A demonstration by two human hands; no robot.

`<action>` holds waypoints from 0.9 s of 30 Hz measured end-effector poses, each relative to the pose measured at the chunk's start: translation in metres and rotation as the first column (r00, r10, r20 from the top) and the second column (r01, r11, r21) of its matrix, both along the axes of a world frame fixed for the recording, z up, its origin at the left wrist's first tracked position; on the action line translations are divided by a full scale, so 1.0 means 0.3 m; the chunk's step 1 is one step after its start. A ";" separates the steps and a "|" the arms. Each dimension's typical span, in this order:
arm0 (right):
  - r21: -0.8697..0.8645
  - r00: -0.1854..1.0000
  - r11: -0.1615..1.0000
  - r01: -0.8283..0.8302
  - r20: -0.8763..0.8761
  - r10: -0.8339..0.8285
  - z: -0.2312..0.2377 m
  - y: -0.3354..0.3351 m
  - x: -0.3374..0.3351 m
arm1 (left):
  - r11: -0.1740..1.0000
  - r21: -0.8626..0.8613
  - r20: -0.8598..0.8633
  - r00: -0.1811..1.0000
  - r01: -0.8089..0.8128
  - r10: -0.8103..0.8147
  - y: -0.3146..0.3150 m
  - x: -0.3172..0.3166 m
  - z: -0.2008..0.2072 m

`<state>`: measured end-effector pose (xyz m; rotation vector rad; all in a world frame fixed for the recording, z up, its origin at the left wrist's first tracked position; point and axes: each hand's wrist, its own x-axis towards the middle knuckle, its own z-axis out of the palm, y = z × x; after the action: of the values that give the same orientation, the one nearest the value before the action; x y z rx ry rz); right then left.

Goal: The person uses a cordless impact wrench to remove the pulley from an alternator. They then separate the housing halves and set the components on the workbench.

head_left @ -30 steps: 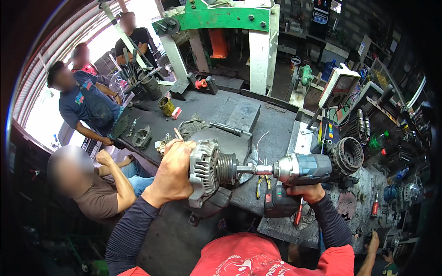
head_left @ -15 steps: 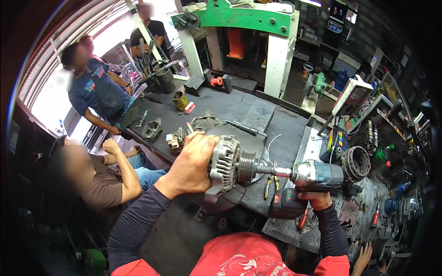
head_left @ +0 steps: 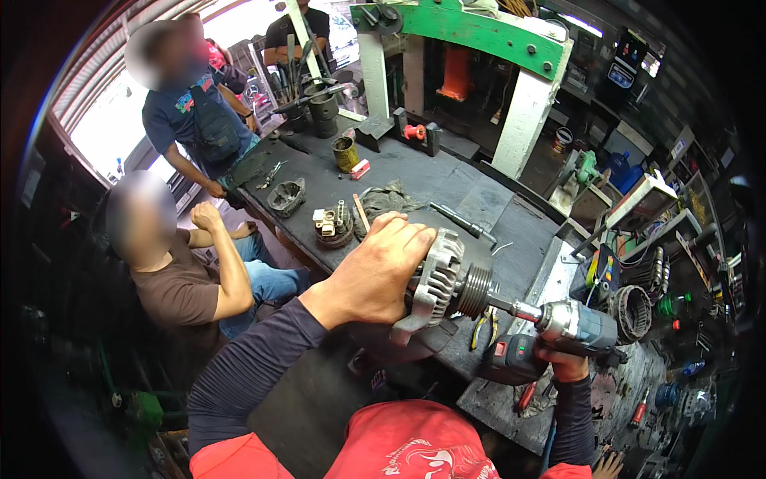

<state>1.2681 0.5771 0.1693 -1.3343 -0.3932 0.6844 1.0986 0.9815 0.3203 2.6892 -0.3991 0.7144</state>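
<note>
Trainee: Where is the alternator resting, and how is it being held?

Instructor: It is appearing over the near edge of the dark bench, its grooved pulley facing right. The left hand is wrapping round the rear of the housing, fingers lying over the top; the thumb is not showing. Whether anything is propping the unit from below, I cannot tell.

Trainee: And the right hand?

Instructor: It is clasping the handle of the cordless impact wrench, beside the battery pack. The trigger finger is not showing clearly. The metal socket is pointing into the pulley's centre; its seating depth is not visible.

Trainee: What could be going wrong from here?

Instructor: Three faults, in my judgement. Torque: if the left hand alone is restraining the housing, a sharp reaction could be wrenching it free and straining the wrist. Misalignment: if the hands are drifting out of line, the socket could be slipping off and damaging whatever it is engaging. Contact: if the left fingers are sliding forward, a spinning pulley could be catching them. A dropped unit could also be striking the pliers lying nearby.
</note>
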 end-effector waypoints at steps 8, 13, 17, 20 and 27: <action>-0.020 0.995 0.998 -0.061 -0.074 0.059 0.088 0.049 -0.031 | 1.000 0.015 -0.027 1.000 -0.003 0.003 0.009 0.000 -0.011; 0.014 0.991 0.996 -0.085 -0.105 0.086 0.062 0.023 -0.024 | 1.000 -0.025 -0.014 1.000 -0.018 0.018 0.007 -0.001 -0.017; 0.066 0.996 0.995 -0.079 -0.028 0.081 -0.006 -0.024 0.027 | 0.998 -0.051 -0.074 0.997 -0.039 0.035 0.014 -0.009 -0.026; 0.121 0.995 0.989 -0.083 -0.037 0.088 -0.051 -0.043 0.075 | 0.992 -0.108 -0.061 0.996 -0.066 0.059 0.019 -0.023 -0.038; 0.079 0.999 0.996 -0.033 0.039 0.030 -0.132 -0.015 0.125 | 0.949 -0.257 -0.099 0.982 -0.181 0.160 0.008 -0.056 -0.071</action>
<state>1.3055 0.5726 0.1298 -1.2690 -0.4676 0.6638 1.0816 0.9839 0.2990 2.5053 -0.0450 0.6571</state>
